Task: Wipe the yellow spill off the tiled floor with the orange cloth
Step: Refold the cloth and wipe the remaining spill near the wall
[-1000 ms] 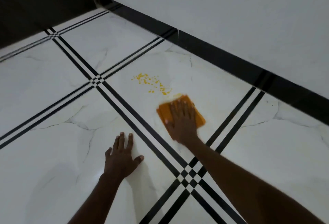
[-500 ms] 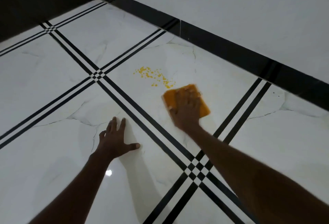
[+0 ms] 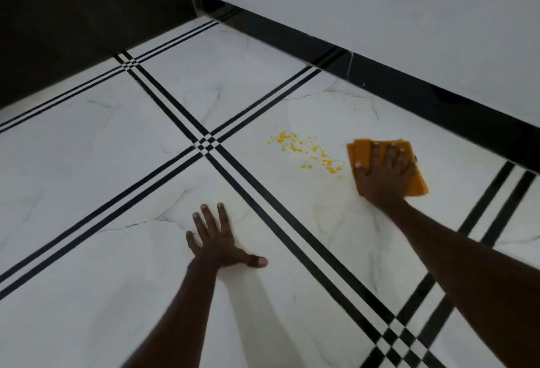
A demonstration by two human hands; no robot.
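Note:
Yellow spill [image 3: 304, 153] lies as scattered drops on a white marbled floor tile [image 3: 321, 113], in the head view right of centre. The folded orange cloth [image 3: 361, 150] sits flat on the floor just right of the drops. My right hand [image 3: 384, 173] presses down on the cloth with fingers spread, covering most of it. My left hand [image 3: 217, 240] rests flat on the neighbouring tile nearer to me, palm down, fingers apart, holding nothing. A faint yellowish smear shows on the tile below the cloth.
A white wall [image 3: 380, 11] with a black skirting [image 3: 409, 87] runs behind the spill. A dark panel [image 3: 73, 17] stands at the far left. Black striped bands [image 3: 263, 192] cross the floor between tiles.
My right hand has slid the cloth farther from me and to the right end of the drops. My left hand stays planted on the floor while the view shifts.

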